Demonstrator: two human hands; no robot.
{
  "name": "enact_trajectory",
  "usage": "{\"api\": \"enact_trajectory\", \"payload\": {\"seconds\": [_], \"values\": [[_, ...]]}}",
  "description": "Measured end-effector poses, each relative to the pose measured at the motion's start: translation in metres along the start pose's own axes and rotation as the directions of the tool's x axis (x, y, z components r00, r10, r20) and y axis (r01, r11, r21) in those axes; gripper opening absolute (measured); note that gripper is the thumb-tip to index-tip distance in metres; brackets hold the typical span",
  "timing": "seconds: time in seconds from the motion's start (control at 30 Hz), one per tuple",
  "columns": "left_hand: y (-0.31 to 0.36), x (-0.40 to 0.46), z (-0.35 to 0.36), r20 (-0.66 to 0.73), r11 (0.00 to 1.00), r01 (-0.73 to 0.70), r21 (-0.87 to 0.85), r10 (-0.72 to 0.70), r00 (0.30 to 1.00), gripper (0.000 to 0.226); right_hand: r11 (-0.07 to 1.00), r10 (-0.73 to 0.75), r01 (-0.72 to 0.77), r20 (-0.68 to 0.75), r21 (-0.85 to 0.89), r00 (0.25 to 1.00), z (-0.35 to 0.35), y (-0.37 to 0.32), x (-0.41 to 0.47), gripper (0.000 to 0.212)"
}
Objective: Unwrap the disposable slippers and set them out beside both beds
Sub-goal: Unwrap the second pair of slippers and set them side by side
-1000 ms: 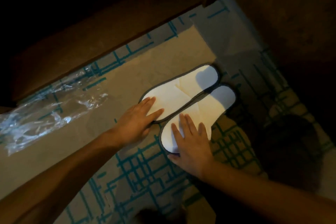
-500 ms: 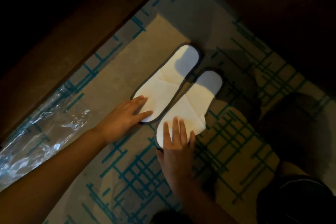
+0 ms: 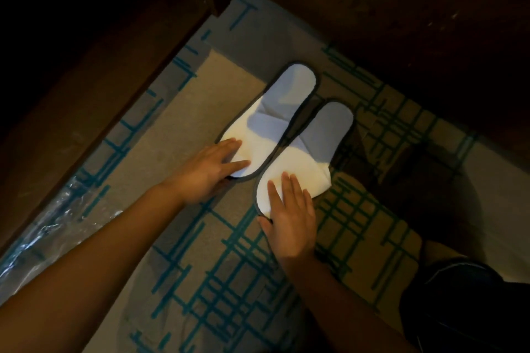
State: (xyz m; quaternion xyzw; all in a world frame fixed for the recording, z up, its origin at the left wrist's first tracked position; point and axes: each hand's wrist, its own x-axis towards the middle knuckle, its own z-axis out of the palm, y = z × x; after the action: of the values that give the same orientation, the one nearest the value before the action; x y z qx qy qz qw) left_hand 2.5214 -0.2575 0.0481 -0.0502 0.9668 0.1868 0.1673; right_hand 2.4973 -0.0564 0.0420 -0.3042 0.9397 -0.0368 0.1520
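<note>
— On the patterned beige carpet with teal line work (image 3: 218, 289), what are the hands doing?

— Both lie flat, fingers spread only a little, palms down. The left hand (image 3: 210, 170) rests its fingertips on the near end of the left white flat disposable slipper with dark grey edging (image 3: 275, 120). The right hand (image 3: 291, 218) presses on the near end of the right white slipper of the same kind (image 3: 312, 149). Neither hand grips anything; they simply press down.

— Which way do the slippers run?

— Side by side, long edges touching or nearly so. Their long axes slant from lower left to upper right, rounded far ends pointing away from the person towards the dark wooden furniture (image 3: 401, 23) at the top. The right slipper sits slightly nearer the person than the left one. A shadow covers their far halves.

— And where are they in the room?

— Flat on the carpet, in the strip between a dark brown wooden bed frame (image 3: 86, 89) on the left and that furniture. A crumpled clear plastic wrapper (image 3: 48, 226) lies along the frame's foot, well apart from the slippers.
</note>
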Motion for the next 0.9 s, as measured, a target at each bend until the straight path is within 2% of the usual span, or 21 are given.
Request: {"api": "enact_trajectory", "payload": {"seconds": [0.1,0.13,0.23,0.27,0.3,0.33,0.57,0.67,0.8,0.9], "values": [[0.002,0.002,-0.008,-0.05,0.998,-0.06,-0.01,0.059,0.997,0.07,1.0,0.013,-0.013,-0.021,-0.013,1.0,-0.001,0.006,0.001,0.075],[0.001,-0.001,-0.004,-0.069,0.994,-0.103,0.043,0.105,0.992,0.074,1.0,0.022,-0.022,-0.021,-0.013,1.0,-0.001,0.007,-0.001,0.073],[0.003,-0.01,0.004,-0.108,0.997,-0.053,0.047,0.058,0.992,0.074,0.999,0.033,-0.033,-0.016,0.001,0.999,0.0,0.006,-0.008,0.072],[0.007,-0.012,0.006,-0.149,0.998,-0.046,-0.039,0.04,0.988,0.068,0.999,0.038,-0.038,-0.018,0.007,0.999,0.0,0.006,-0.008,0.072],[0.01,-0.011,0.008,-0.19,0.984,0.027,-0.179,-0.061,0.98,0.06,0.999,0.042,-0.042,-0.023,0.009,0.999,0.001,0.006,-0.007,0.072],[0.011,-0.01,0.011,-0.164,0.957,0.092,-0.274,-0.14,0.976,0.052,0.999,0.046,-0.046,-0.031,0.006,0.998,0.0,0.007,-0.005,0.071],[0.019,0.004,0.009,-0.046,0.861,0.239,-0.45,-0.289,0.956,0.048,0.996,0.02,-0.03,-0.113,-0.086,0.993,-0.007,0.018,0.014,0.063],[0.021,0.013,0.004,-0.012,0.72,0.288,-0.631,-0.381,0.925,0.049,0.996,-0.003,-0.008,-0.135,-0.085,0.991,-0.009,0.022,0.02,0.062],[0.019,0.023,0.002,-0.031,0.724,0.259,-0.639,-0.361,0.932,0.048,1.0,-0.023,0.021,-0.159,-0.013,0.987,-0.009,0.026,0.023,0.063],[0.017,0.025,0.003,-0.053,0.795,0.228,-0.563,-0.31,0.949,0.046,0.999,-0.035,0.04,-0.172,0.028,0.985,-0.009,0.03,0.025,0.064]]}}
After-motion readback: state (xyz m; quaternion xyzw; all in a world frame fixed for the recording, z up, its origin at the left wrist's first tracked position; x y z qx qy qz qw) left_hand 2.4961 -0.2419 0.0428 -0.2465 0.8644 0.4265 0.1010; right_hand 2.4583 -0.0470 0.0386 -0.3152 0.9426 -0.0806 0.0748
